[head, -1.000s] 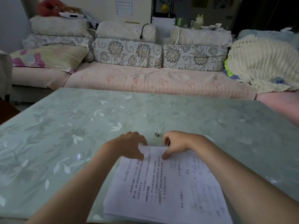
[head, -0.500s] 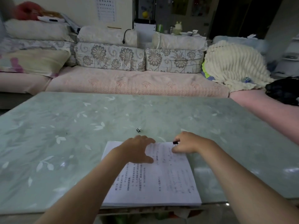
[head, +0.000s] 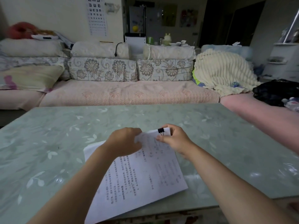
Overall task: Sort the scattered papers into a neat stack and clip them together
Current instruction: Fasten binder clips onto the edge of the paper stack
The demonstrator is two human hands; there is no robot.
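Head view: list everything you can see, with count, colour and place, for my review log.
papers: one stack, white with print, on the near part of the table, far end held by both hands
clip: one, black, on the papers' far right corner
table: one, pale green with leaf pattern, foreground
sofa: one, pink cover, behind the table
cushions: at least two, grey floral, along the sofa back
pillow: one, yellow and pink, sofa's left end
blanket: one, cream, ribbed, sofa's right end
eye chart: one, white, on the wall
left hand: grips the papers' far edge
right hand: holds the clip at the corner
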